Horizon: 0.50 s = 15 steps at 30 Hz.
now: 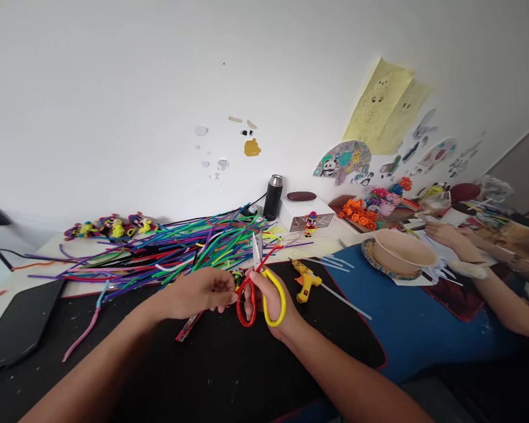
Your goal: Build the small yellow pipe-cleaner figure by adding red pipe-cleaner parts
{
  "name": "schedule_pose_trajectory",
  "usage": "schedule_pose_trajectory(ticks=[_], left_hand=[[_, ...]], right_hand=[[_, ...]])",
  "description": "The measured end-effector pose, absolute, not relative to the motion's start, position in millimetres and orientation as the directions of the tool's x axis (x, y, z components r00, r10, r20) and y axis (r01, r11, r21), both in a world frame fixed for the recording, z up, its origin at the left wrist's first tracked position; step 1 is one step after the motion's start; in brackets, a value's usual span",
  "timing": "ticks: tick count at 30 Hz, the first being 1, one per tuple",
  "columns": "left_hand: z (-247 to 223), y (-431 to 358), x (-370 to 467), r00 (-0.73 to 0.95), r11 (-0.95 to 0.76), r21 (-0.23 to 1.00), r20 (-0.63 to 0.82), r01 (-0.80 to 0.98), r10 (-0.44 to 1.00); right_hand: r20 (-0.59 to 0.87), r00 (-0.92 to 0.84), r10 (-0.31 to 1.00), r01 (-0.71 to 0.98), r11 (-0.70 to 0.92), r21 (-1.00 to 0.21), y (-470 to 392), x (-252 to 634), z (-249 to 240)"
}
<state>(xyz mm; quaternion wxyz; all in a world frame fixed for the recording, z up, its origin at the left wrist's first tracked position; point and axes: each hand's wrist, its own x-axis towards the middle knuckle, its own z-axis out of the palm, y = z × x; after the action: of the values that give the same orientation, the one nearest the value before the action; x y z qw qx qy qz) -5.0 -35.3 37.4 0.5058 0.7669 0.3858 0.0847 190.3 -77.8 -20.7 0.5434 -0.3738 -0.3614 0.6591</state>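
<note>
My right hand (271,294) is closed round scissors (256,255) with one red and one yellow handle loop, blades pointing away from me and slightly apart. A red pipe cleaner (271,256) slants past the blades. Its near end meets the pinched fingertips of my left hand (205,292), while the stretch by the scissors runs under my right thumb. Just behind my hands, a small multicoloured piece is mostly hidden. A large heap of pipe cleaners (180,249) in many colours spreads beyond them.
A yellow glue gun (306,279) lies right of my hands on the black mat (167,376). Behind are a black bottle (273,197), a white box (306,214) and a small figure (310,224). A dark tablet (17,323) lies left. Co-workers' arms (506,299) reach in beyond a bowl (403,252).
</note>
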Motion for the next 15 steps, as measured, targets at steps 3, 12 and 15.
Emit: schedule_pose_trajectory(ticks=[3, 12, 15], left_hand=[[36.7, -33.8, -5.6, 0.676, -0.193, 0.850, -0.229, 0.489, 0.701], [30.7, -30.5, -2.8, 0.590, -0.438, 0.720, 0.048, 0.539, 0.806], [27.0, -27.4, -4.4, 0.597, -0.400, 0.770, 0.030, 0.497, 0.802]], right_hand=[[-0.136, -0.114, 0.984, -0.466, -0.174, -0.867, -76.6, 189.3, -20.5], [-0.227, -0.041, 0.973, -0.513, -0.215, -0.831, -75.4, 193.1, -21.7], [-0.230, -0.016, 0.973, -0.523, -0.204, -0.827, -75.9, 193.2, -21.8]])
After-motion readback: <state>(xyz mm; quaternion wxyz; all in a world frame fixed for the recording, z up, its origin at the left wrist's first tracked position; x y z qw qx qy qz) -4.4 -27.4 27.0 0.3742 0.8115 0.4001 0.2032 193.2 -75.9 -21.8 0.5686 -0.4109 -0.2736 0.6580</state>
